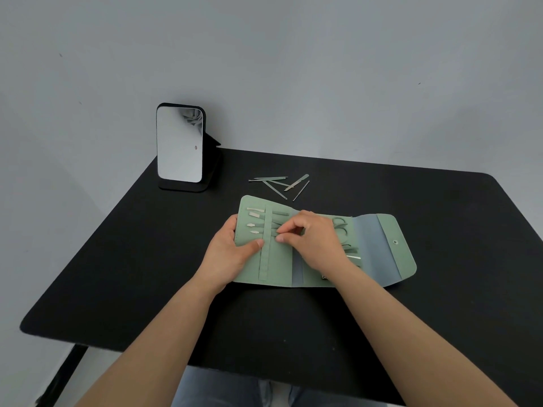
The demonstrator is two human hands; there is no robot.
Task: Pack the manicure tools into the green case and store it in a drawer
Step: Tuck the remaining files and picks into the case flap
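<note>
The green case (385,230) lies unfolded on the black table (117,259), its snap flap at the right. Several slim metal tools (256,221) sit under the elastic strap of its left panel. My left hand (227,251) grips the case's left edge, thumb pressed on the panel beside the strap. My right hand (311,239) is over the middle of the case and pinches the end of a thin tool at the strap. Scissors (340,223) and other tools show partly on the right panel, behind my right hand. Several loose metal tools (282,183) lie just behind the case.
A standing mirror (179,145) on a black base stands at the table's back left corner. A grey wall rises behind the table. The table's near edge runs above my lap. No drawer is in view.
</note>
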